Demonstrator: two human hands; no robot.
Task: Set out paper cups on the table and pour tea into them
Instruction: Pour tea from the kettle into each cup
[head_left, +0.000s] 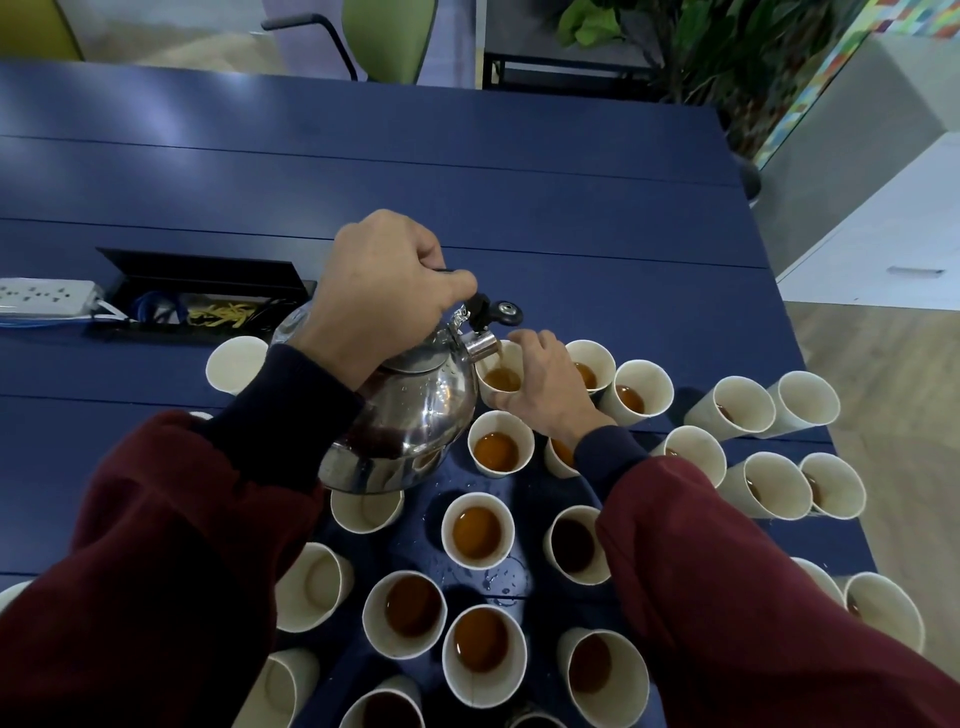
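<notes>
Left hand (384, 291): your fingers curled round the handle of the kettle (415, 415), which is tilted rightward over the cup (501, 378).
Right hand (543, 387): wrapped round that cup, steadying it on the surface (571, 208).
Empty cups (236, 364): left of the kettle, on your left hand's side.

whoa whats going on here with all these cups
A person is pouring tea. Their left hand grips a steel kettle by its top handle, tilted so the spout is over a paper cup, which the right hand holds steady. Most cups nearby, like the full cup nearer the person, already hold tea. A few on the left, such as the empty cup, hold none. Spilled drops wet the blue table.
</notes>
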